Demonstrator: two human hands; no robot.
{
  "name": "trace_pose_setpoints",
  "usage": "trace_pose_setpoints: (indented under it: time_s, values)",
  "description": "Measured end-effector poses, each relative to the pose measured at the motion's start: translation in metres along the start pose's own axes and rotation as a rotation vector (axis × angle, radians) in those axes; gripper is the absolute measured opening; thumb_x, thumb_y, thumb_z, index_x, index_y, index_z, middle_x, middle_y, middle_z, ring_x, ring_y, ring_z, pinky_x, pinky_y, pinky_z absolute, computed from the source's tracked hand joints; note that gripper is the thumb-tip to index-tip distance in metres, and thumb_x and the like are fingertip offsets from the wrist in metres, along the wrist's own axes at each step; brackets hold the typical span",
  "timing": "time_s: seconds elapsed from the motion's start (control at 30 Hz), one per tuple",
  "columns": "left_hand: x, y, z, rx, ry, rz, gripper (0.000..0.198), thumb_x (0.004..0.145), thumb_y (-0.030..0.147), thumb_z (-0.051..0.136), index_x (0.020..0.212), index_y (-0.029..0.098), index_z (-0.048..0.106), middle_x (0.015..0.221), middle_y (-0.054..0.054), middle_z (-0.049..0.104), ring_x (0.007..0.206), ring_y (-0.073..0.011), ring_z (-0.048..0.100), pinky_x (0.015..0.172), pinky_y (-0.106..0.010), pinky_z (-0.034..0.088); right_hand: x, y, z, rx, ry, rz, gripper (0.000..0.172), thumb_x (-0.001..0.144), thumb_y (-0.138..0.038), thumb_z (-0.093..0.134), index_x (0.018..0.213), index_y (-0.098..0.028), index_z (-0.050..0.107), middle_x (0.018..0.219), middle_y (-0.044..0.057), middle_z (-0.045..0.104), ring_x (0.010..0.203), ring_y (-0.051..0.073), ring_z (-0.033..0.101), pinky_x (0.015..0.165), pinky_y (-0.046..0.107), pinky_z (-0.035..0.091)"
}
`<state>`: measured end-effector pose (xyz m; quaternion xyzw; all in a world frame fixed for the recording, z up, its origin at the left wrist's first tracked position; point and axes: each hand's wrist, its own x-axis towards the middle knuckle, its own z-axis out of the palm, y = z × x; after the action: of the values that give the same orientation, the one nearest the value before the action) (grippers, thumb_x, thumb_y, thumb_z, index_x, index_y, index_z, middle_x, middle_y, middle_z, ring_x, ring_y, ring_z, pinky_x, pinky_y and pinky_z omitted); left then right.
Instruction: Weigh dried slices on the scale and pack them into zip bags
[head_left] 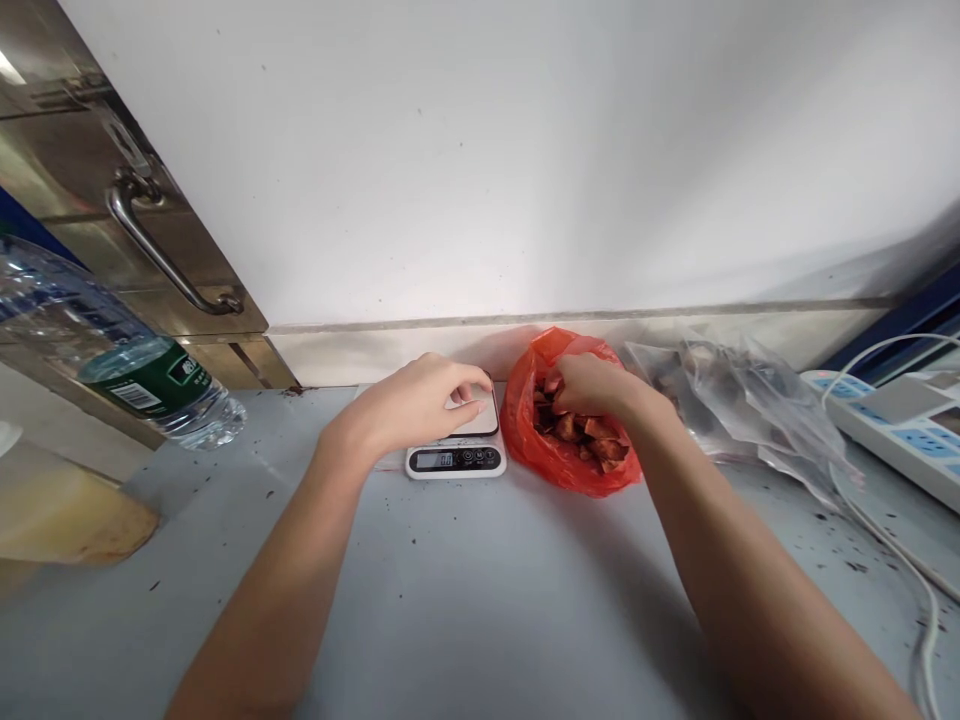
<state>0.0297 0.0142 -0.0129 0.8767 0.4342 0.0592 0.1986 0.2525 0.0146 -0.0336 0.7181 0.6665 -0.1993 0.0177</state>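
My left hand hovers over the white platform of a small digital kitchen scale. Its thumb and fingers are curved, with a gap between them and nothing visible inside. The scale's display reads 0.0. To the right of the scale, an orange-red plastic bag stands with its mouth wide, full of dried brown pieces, which look like bark or peel. My right hand reaches into this bag, fingers curled down among the pieces. The fingertips are partly hidden there.
Clear plastic bags with dark contents lie right of the red bag. Beyond them sits a white device with blue keys and a white cable. At left are a water bottle and a container of yellowish stuff. A wall rises behind.
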Motion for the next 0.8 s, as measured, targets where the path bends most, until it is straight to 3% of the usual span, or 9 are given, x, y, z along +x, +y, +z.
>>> trace_pose_setpoints:
  time_s: [0.27, 0.4, 0.53, 0.6, 0.7, 0.8]
  values:
    - [-0.005, -0.011, -0.013, 0.003, -0.039, -0.093, 0.044, 0.097, 0.038, 0.053, 0.136, 0.026, 0.069, 0.128, -0.006, 0.074, 0.107, -0.0247, 0.071, 0.081, -0.030, 0.052, -0.025, 0.019, -0.031, -0.005, -0.123, -0.163, 0.036, 0.066, -0.006, 0.056, 0.052, -0.022, 0.028, 0.056, -0.003, 0.033, 0.056, 0.014, 0.034, 0.055, 0.031, 0.028]
    - [-0.010, -0.021, -0.020, 0.020, -0.136, -0.225, 0.053, 0.094, 0.042, 0.056, 0.145, 0.031, 0.061, 0.132, -0.004, 0.073, 0.110, -0.0245, 0.070, 0.085, -0.029, 0.051, -0.033, 0.017, -0.037, 0.100, -0.012, -0.273, 0.021, 0.075, -0.022, 0.060, 0.058, -0.023, 0.047, 0.060, -0.003, 0.045, 0.058, 0.015, 0.042, 0.057, 0.030, 0.032]
    - [-0.013, -0.027, -0.025, 0.038, -0.206, -0.301, 0.059, 0.096, 0.040, 0.052, 0.154, 0.037, 0.051, 0.131, -0.001, 0.072, 0.112, -0.0238, 0.068, 0.088, -0.028, 0.051, -0.021, -0.008, -0.018, 0.300, 0.137, -0.523, 0.021, 0.087, -0.039, 0.061, 0.075, -0.022, 0.065, 0.072, -0.001, 0.063, 0.070, 0.017, 0.057, 0.065, 0.029, 0.041]
    - [-0.013, -0.031, -0.025, 0.048, -0.234, -0.312, 0.062, 0.097, 0.039, 0.051, 0.159, 0.039, 0.044, 0.132, -0.001, 0.072, 0.112, -0.0240, 0.068, 0.089, -0.029, 0.050, -0.011, -0.026, -0.001, 0.333, 0.150, -0.606, 0.016, 0.091, -0.029, 0.058, 0.082, -0.021, 0.070, 0.082, 0.002, 0.070, 0.077, 0.017, 0.062, 0.069, 0.027, 0.044]
    - [-0.011, -0.038, -0.023, 0.068, -0.266, -0.350, 0.065, 0.097, 0.042, 0.051, 0.161, 0.037, 0.040, 0.140, -0.003, 0.068, 0.115, -0.0254, 0.067, 0.094, -0.031, 0.050, 0.004, -0.049, 0.024, 0.236, 0.251, -0.525, 0.023, 0.089, -0.008, 0.054, 0.089, -0.017, 0.075, 0.097, 0.008, 0.075, 0.082, 0.018, 0.065, 0.068, 0.026, 0.044]
    - [-0.008, -0.043, -0.019, 0.090, -0.286, -0.405, 0.066, 0.096, 0.047, 0.054, 0.160, 0.032, 0.042, 0.149, -0.006, 0.061, 0.123, -0.0275, 0.064, 0.099, -0.033, 0.049, 0.013, -0.060, 0.042, 0.121, 0.259, -0.493, 0.036, 0.087, -0.001, 0.052, 0.104, -0.018, 0.079, 0.112, 0.012, 0.076, 0.092, 0.020, 0.069, 0.071, 0.026, 0.045]
